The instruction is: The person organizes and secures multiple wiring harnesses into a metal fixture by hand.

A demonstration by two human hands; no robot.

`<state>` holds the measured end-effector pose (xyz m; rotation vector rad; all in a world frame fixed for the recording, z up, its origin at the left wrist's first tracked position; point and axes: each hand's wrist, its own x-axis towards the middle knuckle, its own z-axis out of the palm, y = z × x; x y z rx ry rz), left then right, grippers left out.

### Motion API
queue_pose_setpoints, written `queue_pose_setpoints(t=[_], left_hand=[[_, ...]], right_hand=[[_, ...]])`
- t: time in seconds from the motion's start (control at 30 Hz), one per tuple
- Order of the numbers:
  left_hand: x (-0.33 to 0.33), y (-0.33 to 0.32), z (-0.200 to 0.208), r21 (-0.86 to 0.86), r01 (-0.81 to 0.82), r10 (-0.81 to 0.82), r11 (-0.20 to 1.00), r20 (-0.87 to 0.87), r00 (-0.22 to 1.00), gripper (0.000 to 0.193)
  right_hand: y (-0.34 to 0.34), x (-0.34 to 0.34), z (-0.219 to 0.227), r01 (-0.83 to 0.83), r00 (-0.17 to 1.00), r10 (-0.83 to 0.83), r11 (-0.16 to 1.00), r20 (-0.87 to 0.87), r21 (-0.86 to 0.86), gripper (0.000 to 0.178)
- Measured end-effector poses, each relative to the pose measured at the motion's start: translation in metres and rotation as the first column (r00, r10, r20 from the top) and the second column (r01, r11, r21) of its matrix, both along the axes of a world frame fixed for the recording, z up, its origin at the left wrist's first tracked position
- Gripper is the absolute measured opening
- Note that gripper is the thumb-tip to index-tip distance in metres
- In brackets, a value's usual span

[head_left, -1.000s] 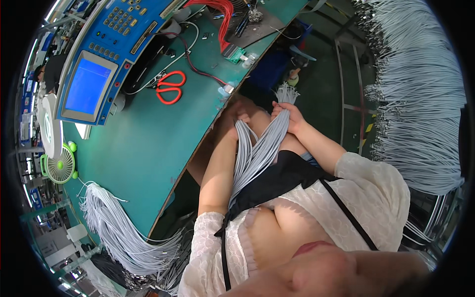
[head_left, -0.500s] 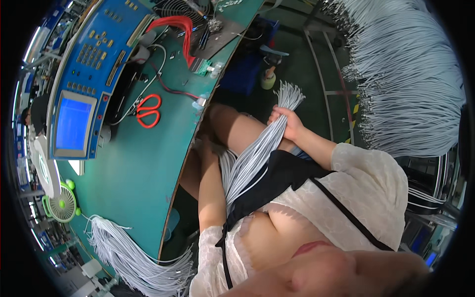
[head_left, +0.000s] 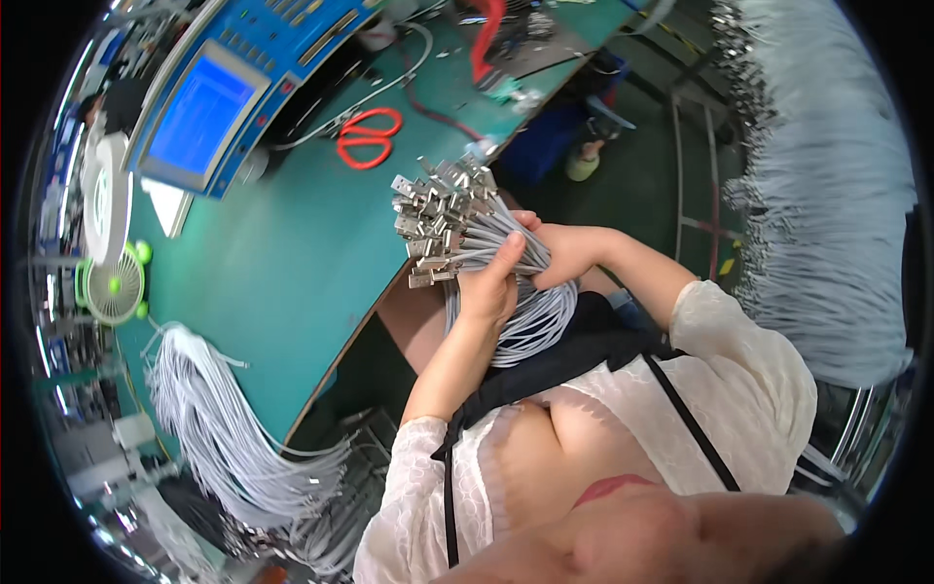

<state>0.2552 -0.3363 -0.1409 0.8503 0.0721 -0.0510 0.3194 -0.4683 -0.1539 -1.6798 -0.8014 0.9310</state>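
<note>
Centre frame: left hand (head_left: 486, 292) and right hand (head_left: 564, 251), fingers clamped round grey cable bundle (head_left: 516, 311); metal connectors (head_left: 438, 219) being evened. Next move needs steady grip.

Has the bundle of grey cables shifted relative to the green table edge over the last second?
Yes. The cable bundle, gripped by left hand and right hand, has come up from the lap, its metal plugs now over the green table edge.

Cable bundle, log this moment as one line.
left hand: grips cable bundle | right hand: grips same bundle | metal connectors: over green table edge
</note>
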Motion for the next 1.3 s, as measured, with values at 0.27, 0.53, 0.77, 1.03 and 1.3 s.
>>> queue_pose_setpoints(t=[0.27,0.53,0.77,1.03,1.3], left_hand=[[-0.014,0.021,0.001,-0.014,-0.256,0.253,0.967,-0.091,0.963,0.032],[-0.001,0.001,0.001,0.140,-0.320,0.329,0.937,-0.040,0.944,0.025],[0.011,-0.003,-0.018,0.182,-0.247,0.266,0.952,-0.084,0.960,0.026],[0.014,-0.009,-0.016,0.144,-0.329,0.345,0.933,-0.105,0.933,0.022],[0.016,-0.008,-0.013,0.234,-0.289,0.314,0.928,-0.075,0.947,0.022]], right_hand=[[0.027,0.003,-0.002,-0.147,0.989,0.147,0.989,0.001,0.012,0.052],[0.032,0.007,0.040,0.434,0.849,-0.494,0.854,0.189,0.286,0.019],[0.032,0.021,0.034,0.700,0.713,-0.605,0.644,-0.354,0.308,0.016],[0.027,0.040,0.015,0.710,0.664,-0.526,0.666,-0.531,0.228,0.026],[0.041,0.036,0.021,0.773,0.600,-0.549,0.586,-0.582,0.243,0.024]])
